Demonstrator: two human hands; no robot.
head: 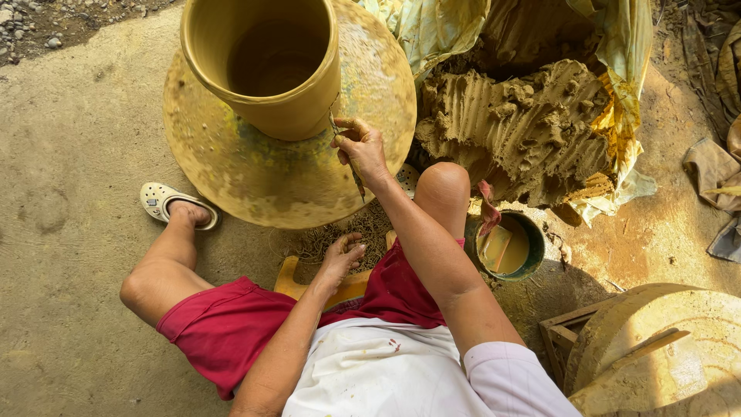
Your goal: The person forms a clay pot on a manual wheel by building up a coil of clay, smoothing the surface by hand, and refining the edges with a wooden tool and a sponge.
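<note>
Head view, looking down. A tall clay pot (266, 66), yellow-brown and wet, stands upright on a round wheel disc (255, 174), toward the disc's far side; its mouth is open and the inside is dark.

Right hand (361, 148): over the disc's right edge, fingers pinched around a thin trimming tool (346, 147). The tool's upper tip meets the pot's lower right wall; its lower end sticks out below the hand past the disc's near edge.

Left hand (341, 255): fingers curled loosely, holding nothing, resting on a yellow low stool (292, 279) just beyond the near edge of the disc. Clay shavings (363, 224) lie in a heap between that hand and the disc.

Person sits in red shorts, knees spread either side of the disc; left foot in a pale sandal (162, 201) by the disc's left edge.

Right of the disc: a large ridged clay mound (517, 123) on plastic sheeting (621, 108). Near the right knee, a dark green bucket (532, 259) with muddy water. Another clay-coated disc (664, 347) sits on a wooden frame at the lower right.
</note>
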